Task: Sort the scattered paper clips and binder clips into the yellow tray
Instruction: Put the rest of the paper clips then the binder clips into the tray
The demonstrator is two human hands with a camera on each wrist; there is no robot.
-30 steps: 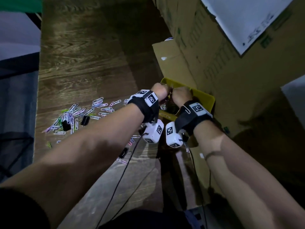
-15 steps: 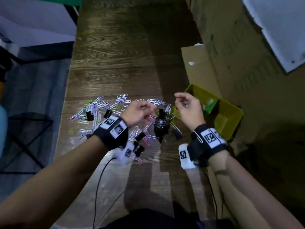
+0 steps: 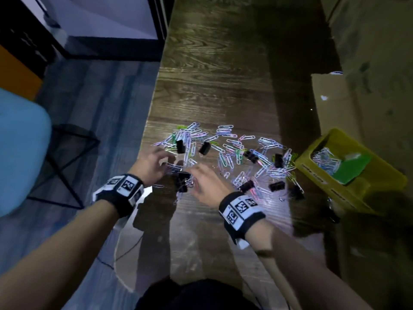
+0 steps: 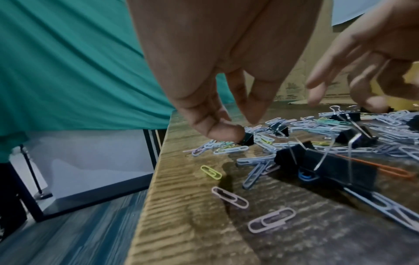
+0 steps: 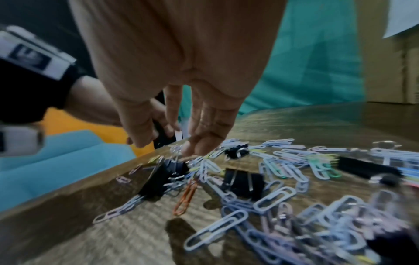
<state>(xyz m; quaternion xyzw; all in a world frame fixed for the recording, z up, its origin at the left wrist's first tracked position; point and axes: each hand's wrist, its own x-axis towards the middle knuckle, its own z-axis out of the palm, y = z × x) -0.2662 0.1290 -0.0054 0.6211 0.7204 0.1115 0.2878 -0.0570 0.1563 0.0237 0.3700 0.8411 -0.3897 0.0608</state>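
Pastel paper clips (image 3: 225, 153) and black binder clips (image 3: 204, 148) lie scattered on the wooden table. The yellow tray (image 3: 321, 182) stands at the right and holds several paper clips and a green sheet. My left hand (image 3: 165, 162) hovers at the pile's left end, near the table edge, fingers loosely spread and holding nothing. In the left wrist view the left hand (image 4: 238, 129) has its thumb tip next to a small binder clip (image 4: 248, 139). My right hand (image 3: 194, 175) reaches down beside a clump of binder clips (image 3: 184, 182). In the right wrist view the right hand (image 5: 167, 148) is empty, its straight fingers just above the clips.
Cardboard boxes (image 3: 368, 63) stand along the right side behind the tray, with a flap (image 3: 330, 101) lying on the table. The table's left edge (image 3: 152, 121) drops to the floor, where a light blue chair (image 3: 20, 153) stands. A thin cable (image 3: 125, 253) hangs below my left wrist.
Both hands have left the tray and moved left to the near left part of the clip pile. Their fingers have opened out. The head view has swung left.
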